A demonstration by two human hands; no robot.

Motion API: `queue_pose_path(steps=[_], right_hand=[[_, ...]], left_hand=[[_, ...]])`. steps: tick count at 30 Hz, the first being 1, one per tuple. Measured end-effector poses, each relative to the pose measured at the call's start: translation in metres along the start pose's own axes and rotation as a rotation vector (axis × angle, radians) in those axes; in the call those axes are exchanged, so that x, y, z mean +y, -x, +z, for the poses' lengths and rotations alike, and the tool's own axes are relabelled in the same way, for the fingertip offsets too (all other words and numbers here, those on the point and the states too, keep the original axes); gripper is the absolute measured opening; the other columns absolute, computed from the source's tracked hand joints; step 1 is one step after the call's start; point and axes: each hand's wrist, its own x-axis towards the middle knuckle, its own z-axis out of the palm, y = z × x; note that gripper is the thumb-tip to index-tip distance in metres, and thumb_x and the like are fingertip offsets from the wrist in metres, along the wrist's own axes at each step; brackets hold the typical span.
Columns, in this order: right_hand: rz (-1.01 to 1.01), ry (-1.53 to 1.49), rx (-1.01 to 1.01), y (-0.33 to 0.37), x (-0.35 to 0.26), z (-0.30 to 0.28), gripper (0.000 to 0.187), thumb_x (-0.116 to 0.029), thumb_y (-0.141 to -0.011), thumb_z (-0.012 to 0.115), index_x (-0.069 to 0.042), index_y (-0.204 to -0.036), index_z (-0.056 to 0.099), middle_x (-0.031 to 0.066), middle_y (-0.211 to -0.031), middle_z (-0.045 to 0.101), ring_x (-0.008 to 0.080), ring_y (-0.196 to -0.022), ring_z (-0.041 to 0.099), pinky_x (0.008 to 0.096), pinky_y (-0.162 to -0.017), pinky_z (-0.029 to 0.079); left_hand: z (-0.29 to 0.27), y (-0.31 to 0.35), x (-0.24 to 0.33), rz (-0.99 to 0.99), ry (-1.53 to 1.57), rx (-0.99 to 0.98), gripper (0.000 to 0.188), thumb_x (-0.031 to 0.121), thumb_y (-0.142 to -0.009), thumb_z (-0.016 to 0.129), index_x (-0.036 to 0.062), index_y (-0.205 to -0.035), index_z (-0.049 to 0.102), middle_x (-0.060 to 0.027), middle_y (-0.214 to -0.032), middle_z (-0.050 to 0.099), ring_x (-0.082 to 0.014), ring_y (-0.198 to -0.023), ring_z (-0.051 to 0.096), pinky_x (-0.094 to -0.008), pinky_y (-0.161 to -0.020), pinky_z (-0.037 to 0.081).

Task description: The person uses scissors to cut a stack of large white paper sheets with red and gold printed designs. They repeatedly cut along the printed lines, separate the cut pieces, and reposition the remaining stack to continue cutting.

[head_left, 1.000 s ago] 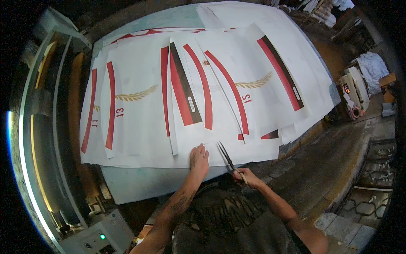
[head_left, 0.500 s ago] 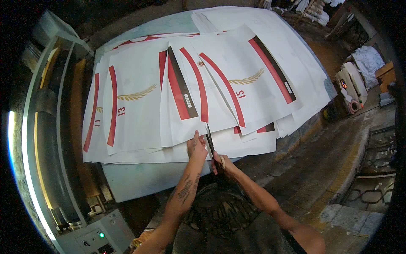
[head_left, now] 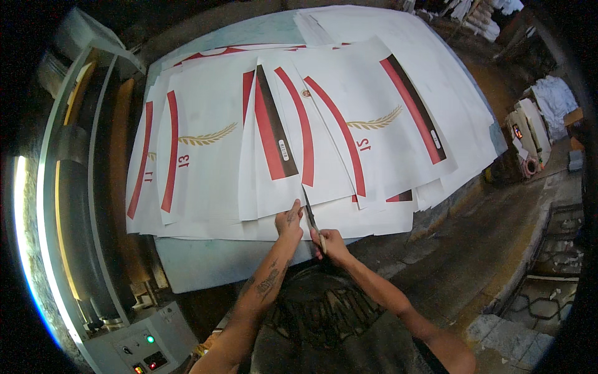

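My right hand [head_left: 334, 247] is closed around the handles of a pair of scissors [head_left: 311, 218], whose blades point away from me. The blade tips reach the near edge of a white printed sheet [head_left: 268, 202], close to the lower end of its curved red band. Just left of the blades, my left hand [head_left: 289, 222] pinches the sheet's near edge. Several overlapping sheets carry curved red bands, straight red-and-black strips and gold wheat-ear prints, such as the right-hand sheet [head_left: 389, 156]. The overlap hides parts of the lower sheets.
The pile lies on a pale blue-grey table [head_left: 205, 265]. To the left stands a roller machine [head_left: 75, 206] with a control panel [head_left: 140, 343] and a lit green lamp. White cloth [head_left: 551, 100] and boxes sit at the far right, beyond the grey floor [head_left: 461, 224].
The view has shifted slightly, so the table and sheets appear a little farther right. Both hands keep nearly the same places, with the scissors still at the sheet's edge.
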Motion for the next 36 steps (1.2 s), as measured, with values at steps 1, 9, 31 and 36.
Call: queue_pose_path(steps=[1, 9, 31, 36], right_hand=[[-0.032, 0.014, 0.031, -0.005, -0.003, 0.001, 0.051, -0.051, -0.089, 0.061, -0.006, -0.065, 0.053, 0.0025, -0.053, 0.051, 0.0111, -0.043, 0.051, 0.0247, -0.04, 0.04], [-0.109, -0.073, 0.03, -0.064, -0.027, 0.006, 0.052, -0.051, -0.088, 0.062, -0.005, -0.065, 0.054, 0.0033, -0.05, 0.051, 0.0113, -0.041, 0.048, 0.0256, -0.038, 0.035], [-0.273, 0.042, 0.118, -0.218, -0.155, 0.004, 0.061, -0.06, -0.084, 0.061, -0.003, -0.062, 0.057, 0.0025, -0.053, 0.053, 0.0099, -0.041, 0.047, 0.0251, -0.038, 0.036], [-0.265, 0.003, 0.095, -0.258, -0.191, 0.003, 0.061, -0.06, -0.084, 0.062, -0.002, -0.063, 0.056, 0.0038, -0.052, 0.052, 0.0115, -0.04, 0.047, 0.0265, -0.037, 0.035]], left_hand=[[-0.001, 0.001, 0.002, -0.011, 0.021, -0.019, 0.018, 0.006, -0.083, 0.071, 0.0008, -0.093, 0.058, -0.0068, -0.08, 0.062, -0.0159, -0.061, 0.058, -0.0233, -0.051, 0.047], [-0.005, 0.004, 0.013, -0.11, 0.091, -0.055, 0.022, 0.011, -0.083, 0.073, 0.0, -0.094, 0.057, -0.0062, -0.077, 0.061, -0.0132, -0.054, 0.053, -0.0225, -0.046, 0.042], [-0.018, 0.016, 0.039, -0.28, 0.038, -0.04, 0.026, 0.014, -0.085, 0.072, 0.0022, -0.101, 0.056, -0.0056, -0.086, 0.057, -0.0142, -0.075, 0.054, -0.024, -0.055, 0.041], [-0.021, 0.018, 0.042, -0.316, 0.019, -0.058, 0.024, 0.013, -0.085, 0.071, 0.0051, -0.103, 0.056, -0.0029, -0.088, 0.057, -0.0132, -0.074, 0.053, -0.0237, -0.059, 0.041]])
